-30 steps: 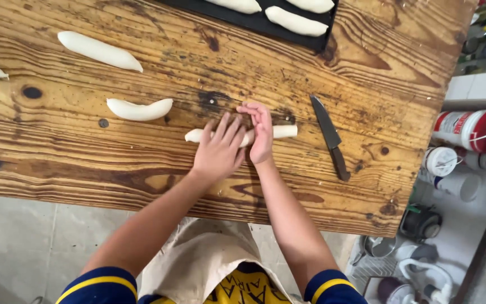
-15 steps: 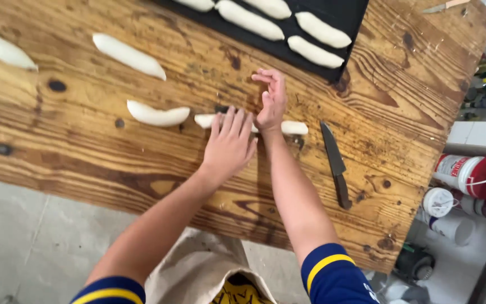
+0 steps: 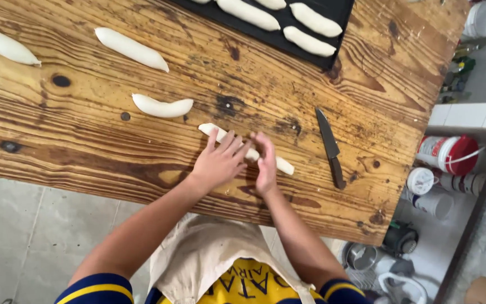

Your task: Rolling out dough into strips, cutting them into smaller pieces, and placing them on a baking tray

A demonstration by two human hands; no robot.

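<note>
A thin white rope of dough (image 3: 212, 130) lies on the wooden table (image 3: 85, 124), partly covered by both hands. My left hand (image 3: 220, 160) rests flat on its middle, fingers spread. My right hand (image 3: 266, 164) presses on the dough beside it, fingers together. The dough's ends stick out at the upper left and at the lower right (image 3: 284, 166).
A black-handled knife (image 3: 331, 147) lies just right of my hands. Three shaped dough pieces (image 3: 162, 106) (image 3: 132, 49) (image 3: 3, 45) lie to the left. A black tray (image 3: 333, 17) with several dough pieces sits at the far edge. Buckets and pots (image 3: 445, 153) stand on the floor at right.
Both hands have drawn back toward me over the dough, and the dough rope has come nearer the table's near edge. The view has shifted.
</note>
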